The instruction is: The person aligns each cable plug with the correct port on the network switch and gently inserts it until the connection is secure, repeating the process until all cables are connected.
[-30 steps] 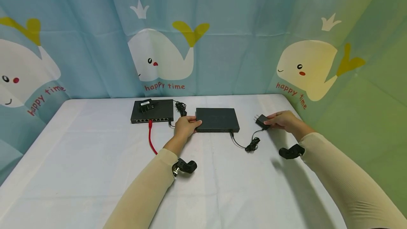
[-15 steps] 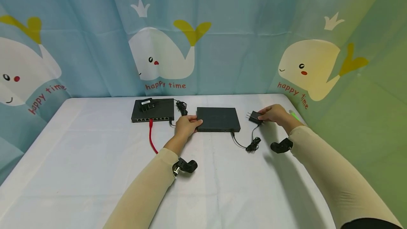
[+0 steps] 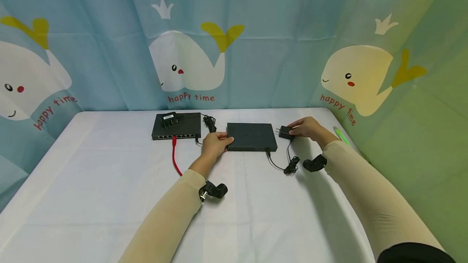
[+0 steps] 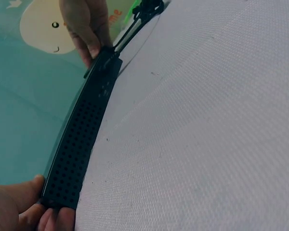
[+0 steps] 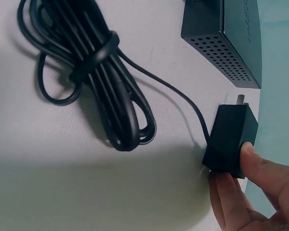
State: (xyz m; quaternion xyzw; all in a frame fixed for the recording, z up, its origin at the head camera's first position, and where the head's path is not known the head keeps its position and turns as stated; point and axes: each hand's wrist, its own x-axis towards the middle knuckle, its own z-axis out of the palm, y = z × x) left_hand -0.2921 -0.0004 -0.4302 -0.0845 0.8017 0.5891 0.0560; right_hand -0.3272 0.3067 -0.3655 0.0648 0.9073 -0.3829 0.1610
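A black network switch lies on the table. My left hand grips its left end; in the left wrist view the thumb is on top and the fingers curl at the lower edge. Just right of the switch, my right hand pinches a black power adapter between thumb and fingers. The adapter's metal prongs point left, toward the switch. Its cord runs through a tied bundle to the front of the switch.
A second black network switch stands at the back left, with another power adapter on top. A red network cable leads from its front. Another bundled cord lies between the switches. A green object is at the right edge.
My right hand has carried the power adapter leftward and slightly back, close to the switch's right side. The left hand has stayed on the switch.
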